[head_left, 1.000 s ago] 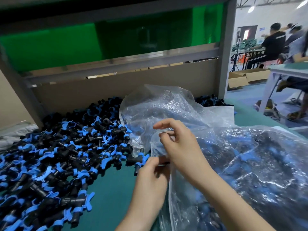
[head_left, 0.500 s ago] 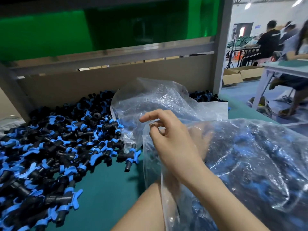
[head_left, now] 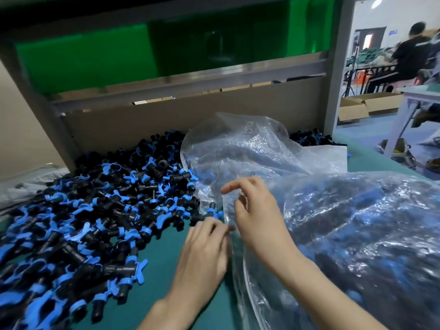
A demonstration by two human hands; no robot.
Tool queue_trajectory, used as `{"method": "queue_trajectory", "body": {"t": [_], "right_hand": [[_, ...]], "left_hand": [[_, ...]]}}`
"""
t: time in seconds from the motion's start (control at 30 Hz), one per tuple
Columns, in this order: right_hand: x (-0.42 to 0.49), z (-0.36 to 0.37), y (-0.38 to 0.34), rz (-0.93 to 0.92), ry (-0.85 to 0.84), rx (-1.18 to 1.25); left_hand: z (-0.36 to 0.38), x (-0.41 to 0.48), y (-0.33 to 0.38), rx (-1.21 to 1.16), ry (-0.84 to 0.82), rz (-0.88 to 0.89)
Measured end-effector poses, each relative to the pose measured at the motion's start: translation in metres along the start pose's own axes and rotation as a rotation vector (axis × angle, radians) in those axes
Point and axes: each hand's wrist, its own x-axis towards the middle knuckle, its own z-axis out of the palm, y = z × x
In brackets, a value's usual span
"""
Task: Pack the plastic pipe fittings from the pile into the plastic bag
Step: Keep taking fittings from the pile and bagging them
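Fingers (head_left: pixel 210 228) of left hand (head_left: pixel 202 248) reappeared beside bag (head_left: pixel 357 234).

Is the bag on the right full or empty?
Well filled: the plastic bag bulges, with blue-and-black fittings showing through its film.

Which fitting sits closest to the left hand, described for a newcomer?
Find the heap of black-and-blue fittings on the left of the green table. Follow its right edge to the clear bag. The fitting there lies just past the fingers of the left hand; it juts out from the heap, blue wing beside the plastic.
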Motion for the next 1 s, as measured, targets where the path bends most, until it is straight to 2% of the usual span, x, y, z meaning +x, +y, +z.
{"method": "queue_trajectory", "body": {"t": [0.1, 0.17, 0.27, 0.37, 0.43, 0.53, 0.57, 1.0], "right_hand": [[-0.011, 0.015, 0.014, 0.024, -0.060, -0.161], [-0.020, 0.020, 0.025, 0.026, -0.091, -0.316], [-0.029, 0.024, 0.037, 0.051, -0.156, -0.516], [-0.030, 0.026, 0.041, 0.045, -0.179, -0.587], [-0.029, 0.027, 0.041, 0.036, -0.168, -0.604], [-0.030, 0.027, 0.044, 0.036, -0.161, -0.630], [-0.030, 0.028, 0.044, 0.034, -0.163, -0.638], [-0.032, 0.027, 0.042, 0.004, -0.201, -0.696]], "left_hand": [[-0.003, -0.011, -0.023, 0.057, 0.006, -0.320], [0.002, -0.010, -0.033, 0.117, -0.027, -0.453], [0.009, -0.004, -0.034, 0.202, -0.114, -0.523], [0.010, -0.002, -0.037, 0.216, -0.094, -0.540], [0.007, -0.002, -0.039, 0.038, -0.004, -0.590], [0.001, -0.003, -0.044, -0.416, 0.137, -0.748], [-0.001, -0.004, -0.044, -0.482, 0.177, -0.774], [-0.002, -0.005, -0.045, -0.488, 0.185, -0.716]]}}
